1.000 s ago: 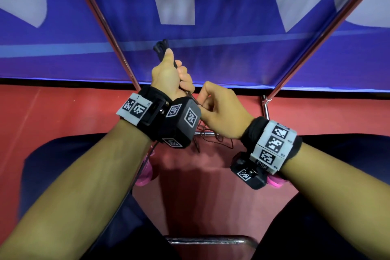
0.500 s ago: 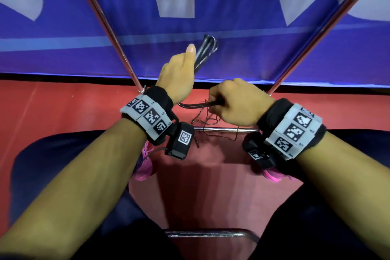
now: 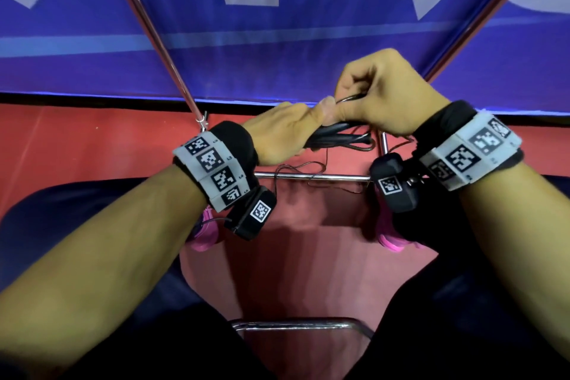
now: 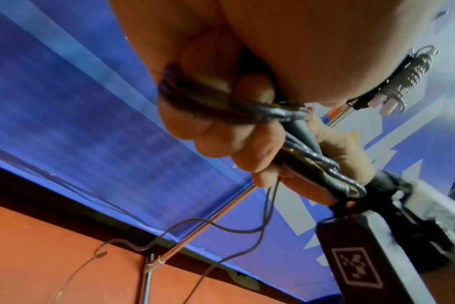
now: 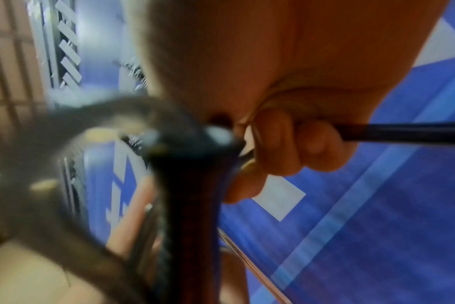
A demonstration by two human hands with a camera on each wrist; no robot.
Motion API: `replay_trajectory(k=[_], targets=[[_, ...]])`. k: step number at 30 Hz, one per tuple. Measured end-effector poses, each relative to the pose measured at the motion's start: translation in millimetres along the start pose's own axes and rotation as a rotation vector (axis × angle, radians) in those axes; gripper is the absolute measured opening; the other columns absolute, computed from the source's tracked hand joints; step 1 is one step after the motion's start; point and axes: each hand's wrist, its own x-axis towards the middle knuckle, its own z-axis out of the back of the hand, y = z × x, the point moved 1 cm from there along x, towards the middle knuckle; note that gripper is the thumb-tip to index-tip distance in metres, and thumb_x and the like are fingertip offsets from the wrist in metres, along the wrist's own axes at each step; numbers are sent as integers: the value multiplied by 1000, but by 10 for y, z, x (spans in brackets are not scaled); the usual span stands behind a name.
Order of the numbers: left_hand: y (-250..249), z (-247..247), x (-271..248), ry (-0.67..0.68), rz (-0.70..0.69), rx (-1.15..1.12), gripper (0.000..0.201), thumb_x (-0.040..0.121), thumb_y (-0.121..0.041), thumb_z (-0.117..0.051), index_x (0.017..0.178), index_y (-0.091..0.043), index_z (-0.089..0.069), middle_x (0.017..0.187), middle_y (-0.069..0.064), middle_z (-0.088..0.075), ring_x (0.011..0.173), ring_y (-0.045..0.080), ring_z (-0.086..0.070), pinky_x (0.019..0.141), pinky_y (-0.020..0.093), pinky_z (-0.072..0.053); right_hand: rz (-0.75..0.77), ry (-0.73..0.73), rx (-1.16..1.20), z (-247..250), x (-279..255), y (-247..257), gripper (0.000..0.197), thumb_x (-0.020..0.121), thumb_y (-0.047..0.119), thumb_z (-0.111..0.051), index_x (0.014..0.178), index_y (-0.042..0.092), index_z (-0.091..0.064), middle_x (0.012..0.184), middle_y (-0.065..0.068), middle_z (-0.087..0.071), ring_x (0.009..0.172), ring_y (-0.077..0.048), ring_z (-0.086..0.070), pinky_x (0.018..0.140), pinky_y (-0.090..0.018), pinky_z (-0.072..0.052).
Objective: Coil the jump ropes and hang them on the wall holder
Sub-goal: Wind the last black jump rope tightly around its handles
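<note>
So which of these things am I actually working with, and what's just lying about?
In play: black coiled jump rope bundle, gripped by left hand; right hand pinching one strand.
Lying about: chrome horizontal bar, blue banner, pink shoes, red floor.

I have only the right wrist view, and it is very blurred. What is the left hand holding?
Observer: The left hand grips the rope, gathered into a black bundle of coils.
Operator: Is all of the rope inside the bundle?
Observer: No. One thin strand hangs loose below the left hand.
Operator: Where does this strand go?
Observer: In the head view it crosses the metal bar below both hands.
</note>
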Motion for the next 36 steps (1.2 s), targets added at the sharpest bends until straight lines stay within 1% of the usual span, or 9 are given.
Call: replay_trajectory(k=[2, 8, 13, 15, 20, 25, 28, 31, 36], targets=[[-20, -18, -44, -18, -54, -71, 91, 91, -72, -1, 78, -9, -65, 62, 13, -61, 56, 20, -57, 67, 35, -45, -31, 21, 146, 0, 15, -15, 27, 73, 13, -87, 66, 10, -61, 53, -5, -59, 52, -12, -45, 49, -21, -36], [-90, 99, -152, -88, -138, -362, 89, 100, -57, -6, 75, 11, -58, 50, 15, -54, 38, 14, -43, 47, 16, -36, -114, 87, 649, -27, 143, -16, 16, 81, 10, -68, 72, 7, -55, 52, 1, -60, 41, -7, -51, 42, -15, -35], [-103, 224, -203, -258, -85, -534, 76, 110, -46, -8, 69, -12, -62, 50, 15, -57, 35, 18, -41, 40, 21, -34, -146, 14, 724, -199, 282, -22, 25, 91, -5, -46, 72, 10, -52, 45, 0, -46, 39, -15, -39, 47, -22, -27], [-63, 250, -154, -339, 3, -619, 70, 109, -49, -15, 80, -5, -61, 50, 14, -58, 34, 22, -37, 38, 21, -29, -87, 19, 704, -301, 307, 21, 28, 90, -9, -44, 68, 7, -49, 44, 2, -39, 38, -13, -27, 48, -23, -21], [-11, 347, -76, -554, 160, -877, 51, 111, -42, -26, 91, -2, -51, 55, 19, -56, 26, 15, -35, 34, 15, -22, -83, -128, 397, -502, 282, 70, 28, 93, 16, -60, 70, -1, -60, 60, -8, -59, 41, -10, -34, 41, -20, -26], [133, 308, 23, -633, 268, -822, 50, 108, -37, -37, 88, 1, -61, 50, 16, -58, 34, 21, -37, 38, 21, -24, 7, -200, -58, -671, 196, 98, 21, 94, 22, -55, 80, 8, -62, 71, -1, -69, 62, -18, -62, 67, -27, -44], [173, 279, 68, -590, 320, -622, 55, 106, -40, -37, 79, 1, -60, 45, 8, -57, 38, 22, -40, 44, 28, -28, 49, -166, -346, -734, 123, 140, 10, 90, 16, -55, 83, 10, -59, 68, -2, -62, 69, -35, -54, 67, -28, -28], [152, 262, 75, -513, 346, -405, 58, 106, -43, -32, 60, -11, -48, 45, 3, -60, 47, 20, -48, 61, 36, -38, 40, -100, -387, -791, 84, 146, 7, 83, 15, -57, 78, 17, -53, 64, 3, -55, 65, -32, -43, 65, -33, -29], [120, 262, 146, -518, 289, -202, 33, 106, -14, -28, 128, 0, -48, 94, 19, -49, 87, 37, -43, 70, 38, -26, 73, -79, -430, -766, 125, 51, 9, 80, 17, -53, 73, 12, -53, 69, -8, -61, 70, -37, -53, 65, -40, -43]])
